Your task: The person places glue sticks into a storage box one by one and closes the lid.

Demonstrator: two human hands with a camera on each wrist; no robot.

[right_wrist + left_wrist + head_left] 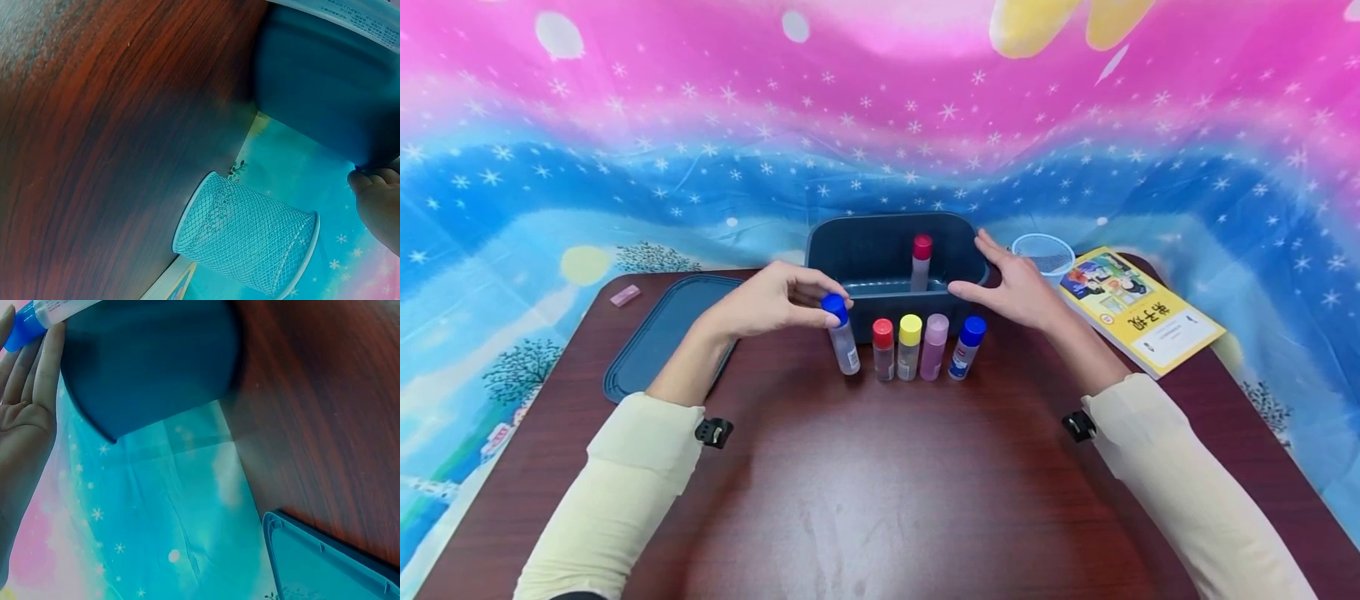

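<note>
My left hand point(767, 302) pinches a clear glue stick by its blue cap point(833, 305), holding it slightly tilted before the left front of a dark blue storage box point(895, 225). In the left wrist view, the glue stick's blue cap point(25, 328) lies between thumb and fingers. My right hand point(1017, 287) rests at the box's right rim, fingers extended toward the back and thumb by the front edge. Inside the box stands a red-capped glue stick point(921, 258). Before it stand glue sticks with red point(883, 350), yellow point(909, 346), pink point(934, 346) and blue point(967, 346) caps.
The box's lid point(662, 333) lies flat at the left, beside a small pink eraser-like block point(625, 295). At the right are a white mesh pen cup point(247, 234) and a yellow book point(1142, 308). A patterned cloth point(880, 117) hangs behind the table.
</note>
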